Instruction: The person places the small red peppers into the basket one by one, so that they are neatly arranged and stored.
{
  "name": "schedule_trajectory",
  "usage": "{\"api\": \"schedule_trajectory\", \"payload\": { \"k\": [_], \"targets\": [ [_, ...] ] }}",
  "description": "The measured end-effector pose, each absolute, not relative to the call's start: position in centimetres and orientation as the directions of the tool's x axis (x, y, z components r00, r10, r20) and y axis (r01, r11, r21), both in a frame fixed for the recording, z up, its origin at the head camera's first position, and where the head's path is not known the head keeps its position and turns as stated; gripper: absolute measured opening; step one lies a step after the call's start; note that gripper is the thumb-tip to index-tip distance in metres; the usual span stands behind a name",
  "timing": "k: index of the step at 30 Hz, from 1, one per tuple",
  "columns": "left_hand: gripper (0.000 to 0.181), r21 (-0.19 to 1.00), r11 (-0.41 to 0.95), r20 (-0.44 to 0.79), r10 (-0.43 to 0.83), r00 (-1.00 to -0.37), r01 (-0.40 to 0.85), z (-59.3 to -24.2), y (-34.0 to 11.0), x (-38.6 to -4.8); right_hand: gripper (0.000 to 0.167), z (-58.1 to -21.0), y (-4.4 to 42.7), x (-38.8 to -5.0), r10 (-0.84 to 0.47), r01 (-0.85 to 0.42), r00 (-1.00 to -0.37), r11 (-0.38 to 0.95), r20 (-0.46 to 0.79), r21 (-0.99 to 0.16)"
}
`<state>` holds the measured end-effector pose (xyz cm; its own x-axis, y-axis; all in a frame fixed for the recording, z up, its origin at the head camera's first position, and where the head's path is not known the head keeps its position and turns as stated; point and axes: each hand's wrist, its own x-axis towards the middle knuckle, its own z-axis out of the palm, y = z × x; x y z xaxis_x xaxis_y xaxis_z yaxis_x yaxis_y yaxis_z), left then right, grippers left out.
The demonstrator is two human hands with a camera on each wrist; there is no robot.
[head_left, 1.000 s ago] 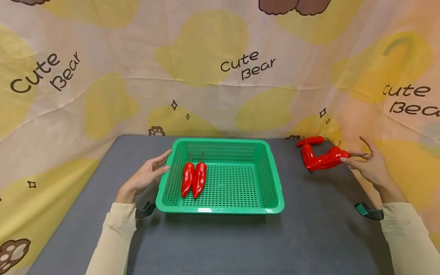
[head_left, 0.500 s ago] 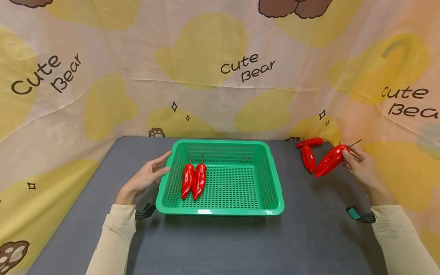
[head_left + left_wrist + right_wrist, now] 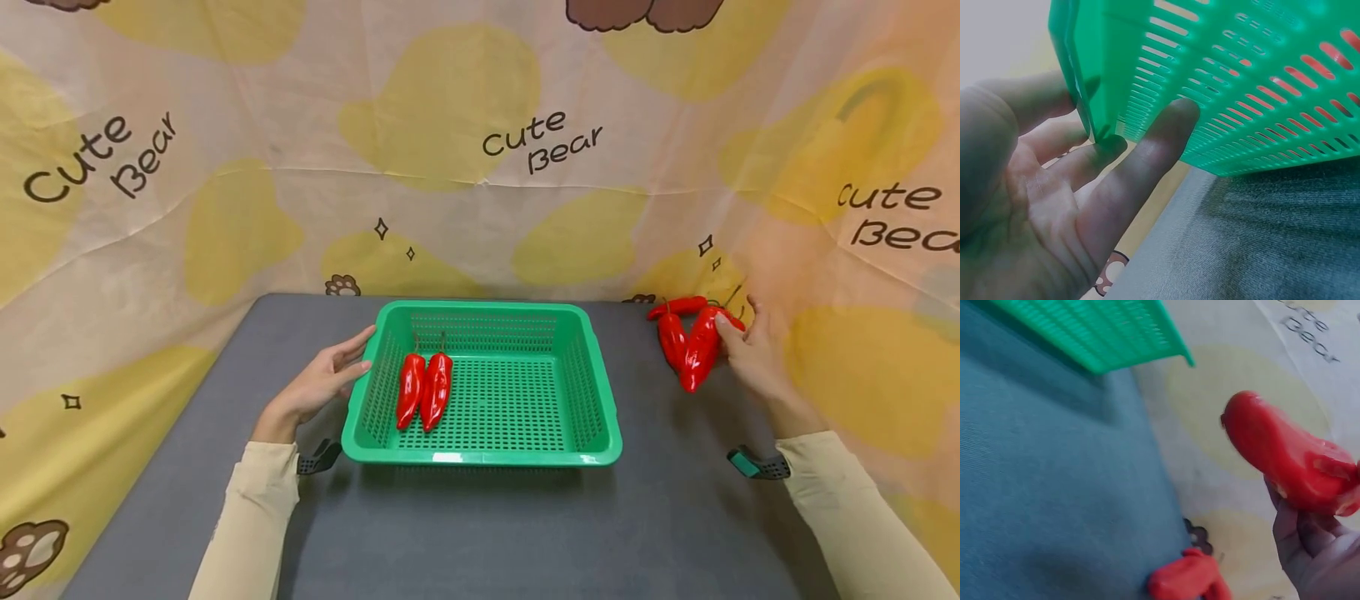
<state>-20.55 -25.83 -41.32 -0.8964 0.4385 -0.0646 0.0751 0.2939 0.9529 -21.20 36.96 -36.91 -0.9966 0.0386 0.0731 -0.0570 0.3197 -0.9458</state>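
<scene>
My left hand (image 3: 311, 387) pinches the left rim of a green plastic basket (image 3: 480, 459); in the left wrist view the thumb (image 3: 1169, 134) lies against the slotted outer wall. Two red peppers (image 3: 409, 392) lie side by side on the basket's left floor. At the right, my right hand (image 3: 753, 354) holds a shiny red pepper (image 3: 701, 350), tip downward, also seen in the right wrist view. Part of another red pepper (image 3: 733, 320) shows behind the fingers; whether it is held too is hidden. A smaller red pepper (image 3: 671, 335) is just left of the held one.
One more red pepper (image 3: 678, 306) lies at the table's back edge, by the printed curtain (image 3: 480, 233). The curtain rises behind and on both sides of the grey table (image 3: 480, 533). The basket's right wall stands between its inside and the peppers.
My right hand has moved left with its pepper, which has swung from lying slanted to pointing more steeply downward, close to the smaller pepper. The left hand and basket stay put.
</scene>
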Motion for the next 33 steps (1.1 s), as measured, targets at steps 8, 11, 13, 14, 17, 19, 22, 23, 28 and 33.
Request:
{"api": "schedule_trajectory", "payload": {
  "k": [8,11,13,14,17,19,22,23,28,33],
  "targets": [
    [0.067,0.952,0.296,-0.068,0.443,-0.894,0.074,-41.5,-25.8,-21.0,0.069,-38.1,34.4,-21.1,0.093,0.008,-0.995,0.456,0.038,-0.890],
    [0.068,0.955,0.288,-0.069,0.444,-0.894,0.069,-41.4,-25.8,-21.0,0.061,-38.1,33.5,-21.0,0.096,0.004,-0.995,0.410,0.039,-0.912],
    [0.068,0.958,0.280,-0.074,0.441,-0.895,0.058,-41.4,-25.8,-20.9,0.049,-37.9,33.0,-20.9,0.069,0.001,-0.997,0.363,0.026,-0.932],
    [0.068,0.958,0.280,-0.076,0.439,-0.895,0.056,-41.4,-25.8,-20.9,0.041,-37.8,32.7,-20.8,0.048,0.006,-0.999,0.335,0.010,-0.942],
    [0.068,0.957,0.285,-0.079,0.438,-0.896,0.055,-41.4,-25.9,-20.8,0.021,-37.3,32.0,-20.6,-0.048,0.037,-0.998,0.257,-0.051,-0.966],
    [0.068,0.955,0.291,-0.079,0.434,-0.898,0.057,-41.4,-25.9,-20.7,0.013,-37.0,31.6,-20.4,-0.130,0.069,-0.987,0.173,-0.092,-0.982],
    [0.068,0.952,0.299,-0.074,0.429,-0.900,0.064,-41.4,-25.9,-20.5,0.013,-36.7,31.1,-20.3,-0.284,0.129,-0.950,0.030,-0.132,-0.991],
    [0.068,0.952,0.298,-0.072,0.429,-0.901,0.066,-41.4,-25.9,-20.5,0.014,-36.6,31.0,-20.2,-0.333,0.159,-0.932,-0.024,-0.142,-0.987],
    [0.068,0.951,0.301,-0.073,0.428,-0.901,0.066,-41.3,-25.9,-20.5,0.023,-36.5,30.5,-19.9,-0.440,0.216,-0.885,-0.100,-0.152,-0.971],
    [0.069,0.948,0.312,-0.083,0.427,-0.900,0.060,-41.4,-25.9,-20.7,0.026,-36.0,29.6,-19.5,-0.359,0.211,-0.922,-0.154,-0.145,-0.965]
  ]
}}
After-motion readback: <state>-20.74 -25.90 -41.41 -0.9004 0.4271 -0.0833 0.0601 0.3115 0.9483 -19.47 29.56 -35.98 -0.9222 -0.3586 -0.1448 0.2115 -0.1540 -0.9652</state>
